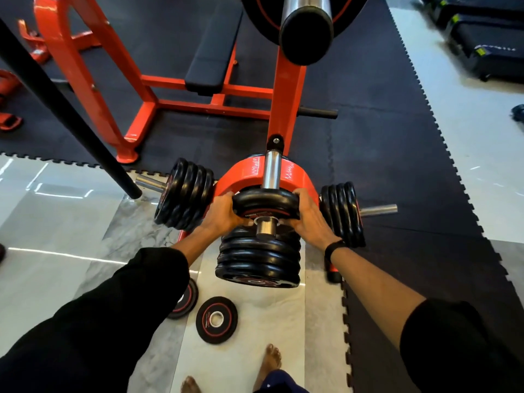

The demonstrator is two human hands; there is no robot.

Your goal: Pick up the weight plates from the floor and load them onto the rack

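Fingers of the left hand (224, 212) and right hand (309, 215) curl round opposite edges of a black weight plate (266, 204), held at centre frame with its hole on the tip of a chrome peg (265, 228). To seat it well, I'd keep it square to the peg and push evenly toward the red plate (249, 173). It looks thick, glossy and rubber-rimmed. Two floor plates (217, 319) wait lower centre.
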